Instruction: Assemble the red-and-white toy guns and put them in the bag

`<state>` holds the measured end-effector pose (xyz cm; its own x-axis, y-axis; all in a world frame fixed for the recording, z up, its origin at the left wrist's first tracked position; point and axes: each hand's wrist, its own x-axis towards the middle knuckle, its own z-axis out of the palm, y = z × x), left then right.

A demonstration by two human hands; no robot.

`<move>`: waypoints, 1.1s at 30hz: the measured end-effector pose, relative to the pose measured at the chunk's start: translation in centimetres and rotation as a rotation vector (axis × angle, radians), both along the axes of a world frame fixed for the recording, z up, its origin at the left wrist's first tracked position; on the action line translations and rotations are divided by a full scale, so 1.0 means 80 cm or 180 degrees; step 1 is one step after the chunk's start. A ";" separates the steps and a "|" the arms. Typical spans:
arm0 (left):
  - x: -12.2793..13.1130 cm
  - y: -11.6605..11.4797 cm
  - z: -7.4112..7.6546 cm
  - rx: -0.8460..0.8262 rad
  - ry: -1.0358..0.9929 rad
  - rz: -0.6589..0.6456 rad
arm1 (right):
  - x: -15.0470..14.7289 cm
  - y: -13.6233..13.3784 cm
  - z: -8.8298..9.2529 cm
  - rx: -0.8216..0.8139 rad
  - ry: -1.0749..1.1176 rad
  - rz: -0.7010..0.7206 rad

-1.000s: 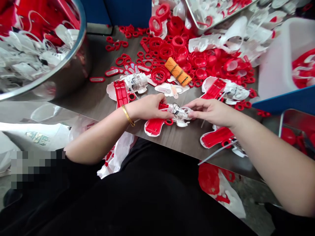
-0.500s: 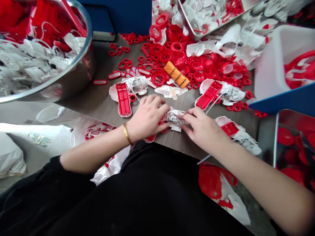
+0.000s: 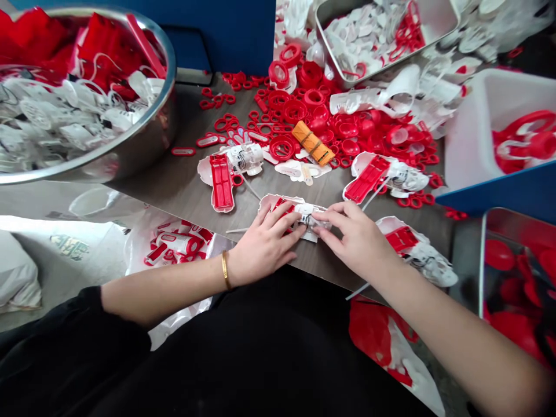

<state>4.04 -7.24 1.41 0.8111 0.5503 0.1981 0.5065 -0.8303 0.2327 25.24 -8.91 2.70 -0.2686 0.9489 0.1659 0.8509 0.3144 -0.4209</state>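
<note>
While our left hand (image 3: pixel 264 246) lies flat, fingers spread, pinning the red-and-white shell (image 3: pixel 273 201) to the desk (image 3: pixel 174 179) at the centre of the frame, our right hand (image 3: pixel 360 243) pinches its white end, apparently so nothing slips.

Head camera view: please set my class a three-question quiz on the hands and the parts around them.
1. True or false: the left hand and the right hand both touch one red-and-white assembly.
2. The orange block lies: A) under the left hand, B) among red rings on the table, C) in the right hand.
3. Fill in: the gold bangle is on the ___ wrist.

Key: 1 true; 2 B; 3 left.
</note>
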 end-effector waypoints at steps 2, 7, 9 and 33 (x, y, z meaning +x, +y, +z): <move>-0.008 -0.004 0.005 -0.0121 0.0077 -0.0010 | -0.005 0.002 -0.005 0.0113 -0.0082 -0.0204; 0.003 0.048 0.026 -0.0790 -0.0409 -0.0009 | -0.014 0.000 -0.015 0.0456 -0.0602 -0.0239; 0.018 0.082 0.034 -0.1120 -0.0108 -0.0052 | -0.021 -0.003 -0.011 0.0684 -0.0748 -0.0221; 0.024 0.104 0.006 -0.0869 -0.0197 -0.0259 | -0.038 0.001 0.016 0.0199 -0.0836 0.1023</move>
<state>5.98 1.08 1.89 0.8459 0.5235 0.1021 0.4185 -0.7701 0.4814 22.17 -8.84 3.98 -0.5901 0.8002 0.1068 0.7813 0.5994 -0.1743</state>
